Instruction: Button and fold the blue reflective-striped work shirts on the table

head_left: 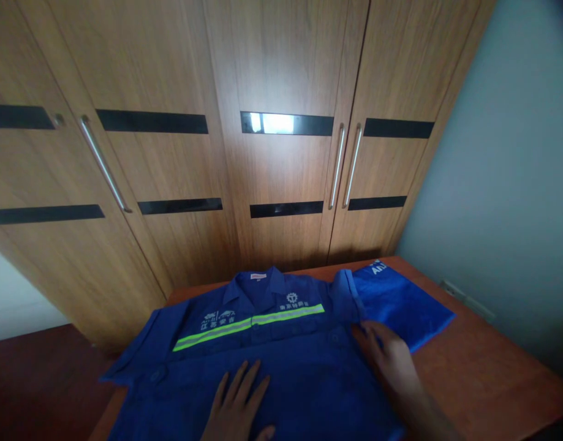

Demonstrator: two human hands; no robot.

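A dark blue work shirt lies face up, its collar towards the wardrobe, with a yellow-green reflective stripe and white printing on the chest. Across its lower part runs blue cloth with a button near each end of its upper edge; whether this is the same garment folded up or another one, I cannot tell. My left hand rests flat on this cloth, fingers spread. At the right side, by the hem of the short sleeve, is my right hand. Its fingers are bent and blurred, so any hold on the cloth is unclear.
A bright blue bag-like piece with white lettering lies to the right, partly behind the sleeve. Everything rests on a reddish-brown wooden top. Behind stands a wooden wardrobe with metal handles. A pale wall closes the right side.
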